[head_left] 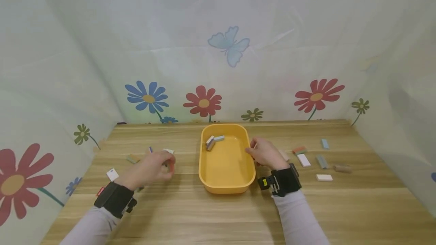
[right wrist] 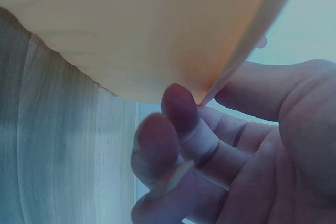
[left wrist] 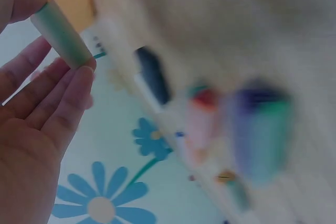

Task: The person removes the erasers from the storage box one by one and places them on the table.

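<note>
My left hand (head_left: 151, 170) is raised over the left side of the table. In the left wrist view it pinches a small pale green block (left wrist: 62, 34) with rounded edges between thumb and fingertips. The right hand (head_left: 267, 152) grips the right rim of a yellow plastic tray (head_left: 226, 167), thumb on one side of the wall and fingers on the other, as the right wrist view shows. Inside the tray's far left corner lie a light blue block (head_left: 219, 138), a brown block (head_left: 210, 145) and a white block (head_left: 209, 139).
Several small blocks lie right of the tray, among them a white block (head_left: 304, 160), a grey block (head_left: 321, 162) and a brown piece (head_left: 342, 168). More lie on the left, including a white block (head_left: 112, 174). A flowered curtain (head_left: 231, 82) encloses the wooden table (head_left: 190, 214).
</note>
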Demonstrator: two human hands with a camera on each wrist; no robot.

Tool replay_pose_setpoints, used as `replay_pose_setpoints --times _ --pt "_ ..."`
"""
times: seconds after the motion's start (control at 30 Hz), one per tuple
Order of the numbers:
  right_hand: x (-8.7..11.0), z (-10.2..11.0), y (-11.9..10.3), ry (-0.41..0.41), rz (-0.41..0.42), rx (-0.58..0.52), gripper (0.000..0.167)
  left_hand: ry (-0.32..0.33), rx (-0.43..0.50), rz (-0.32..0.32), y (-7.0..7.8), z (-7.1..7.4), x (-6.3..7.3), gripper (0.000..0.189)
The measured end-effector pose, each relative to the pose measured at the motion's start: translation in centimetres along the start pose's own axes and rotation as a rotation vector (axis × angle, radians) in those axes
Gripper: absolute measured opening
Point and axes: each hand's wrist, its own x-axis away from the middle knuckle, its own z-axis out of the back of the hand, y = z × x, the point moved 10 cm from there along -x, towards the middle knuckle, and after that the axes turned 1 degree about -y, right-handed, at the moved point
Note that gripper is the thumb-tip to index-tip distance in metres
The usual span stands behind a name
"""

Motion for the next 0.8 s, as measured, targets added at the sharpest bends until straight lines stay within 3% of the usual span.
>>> replay_pose_setpoints --times 0.13,0.27,0.43,0.8 --pt "0.0 -0.2 -0.2 -0.009 0.018 -0.007 0.017 -0.011 -0.032 -0.036 -0.3 -1.8 3.7 0.021" --pt "-0.1 -0.1 -0.2 -0.014 0.018 0.003 0.017 -0.035 0.008 0.018 -0.9 -2.7 5.8 0.022" --pt "-0.1 0.5 -0.2 -0.013 0.011 0.016 0.018 -0.039 0.047 0.050 -0.8 -3.0 6.2 0.022" --pt "0.0 0.2 -0.6 -0.006 0.043 -0.007 0.016 -0.028 0.014 0.064 -0.9 -3.3 6.5 0.023"
